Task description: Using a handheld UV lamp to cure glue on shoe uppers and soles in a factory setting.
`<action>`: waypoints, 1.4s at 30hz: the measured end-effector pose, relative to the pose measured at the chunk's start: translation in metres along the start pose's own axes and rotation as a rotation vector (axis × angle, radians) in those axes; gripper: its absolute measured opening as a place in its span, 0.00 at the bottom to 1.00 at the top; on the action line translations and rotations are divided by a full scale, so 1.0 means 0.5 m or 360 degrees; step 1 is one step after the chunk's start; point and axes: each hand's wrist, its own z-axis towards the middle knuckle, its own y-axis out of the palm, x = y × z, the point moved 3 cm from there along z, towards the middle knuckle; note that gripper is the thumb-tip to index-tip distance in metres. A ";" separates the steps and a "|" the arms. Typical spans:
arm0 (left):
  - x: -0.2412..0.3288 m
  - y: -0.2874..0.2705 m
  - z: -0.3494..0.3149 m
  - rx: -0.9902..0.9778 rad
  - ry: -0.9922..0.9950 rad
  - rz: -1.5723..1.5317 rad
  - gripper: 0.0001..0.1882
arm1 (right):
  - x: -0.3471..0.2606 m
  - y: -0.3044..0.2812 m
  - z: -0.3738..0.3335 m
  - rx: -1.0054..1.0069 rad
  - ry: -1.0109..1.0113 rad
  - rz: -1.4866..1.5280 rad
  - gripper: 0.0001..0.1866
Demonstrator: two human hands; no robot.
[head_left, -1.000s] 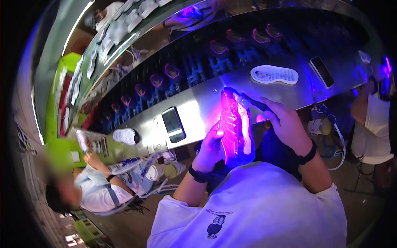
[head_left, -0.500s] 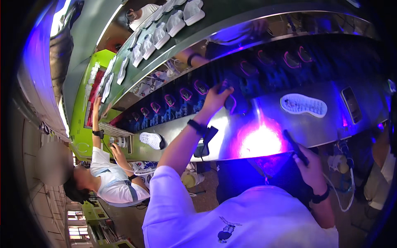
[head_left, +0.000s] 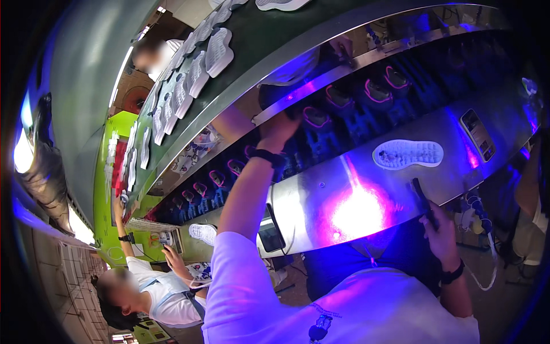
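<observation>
My left hand (head_left: 279,131) reaches into the dark recess behind the bench. There, dark shoe uppers with glowing pink collar outlines stand in a row; one upper (head_left: 315,117) is just right of it. Its fingers are lost in shadow, so their grip is hidden. In my right hand (head_left: 441,232), held low at the bench's front edge, is a slim dark stick-like tool (head_left: 423,198) pointing up and away. A white shoe sole (head_left: 408,155) with a studded pattern lies on the metal bench beyond that tool.
A phone (head_left: 478,136) lies at the bench's right, a dark flat device (head_left: 271,234) at its front left. Glaring pink-white light (head_left: 358,213) falls between. Soles line the raised green belt (head_left: 240,74). At left, a co-worker (head_left: 163,292) reaches toward a lime-green surface (head_left: 106,203).
My left hand has moved left and deeper into the recess from above the bench, where a dark upper was at its fingers. My right hand keeps the dark tool. The view has shifted.
</observation>
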 end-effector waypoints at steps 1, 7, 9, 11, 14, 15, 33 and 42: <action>0.069 -0.011 -0.011 -0.0098 -0.0031 0.0065 0.48 | -0.003 0.000 0.006 0.0063 0.0030 0.0008 0.25; 0.070 0.140 -0.036 0.0136 -0.0118 0.0056 0.53 | -0.050 0.069 0.030 -0.0012 -0.0375 -0.0075 0.24; 0.077 0.147 -0.027 0.0331 0.0010 0.0128 0.53 | -0.058 0.068 0.027 -0.0013 -0.0421 -0.0132 0.24; 0.059 0.123 -0.042 0.0232 0.0047 -0.0241 0.52 | -0.061 0.066 0.017 -0.0031 -0.0425 -0.0092 0.24; 0.032 0.104 -0.073 0.0457 0.0114 -0.0183 0.50 | -0.032 0.058 0.019 -0.0131 -0.0229 -0.0032 0.24; 0.024 0.106 -0.077 0.0457 0.0102 -0.0161 0.50 | -0.012 0.054 0.022 -0.0150 -0.0231 -0.0017 0.24; 0.181 0.139 -0.053 0.0507 0.0427 -0.0443 0.56 | 0.017 -0.033 -0.017 0.0140 -0.0250 0.0103 0.17; 0.159 -0.018 -0.592 -0.0248 0.0805 -0.0283 0.44 | -0.013 -0.018 0.013 0.0155 -0.0563 -0.0244 0.15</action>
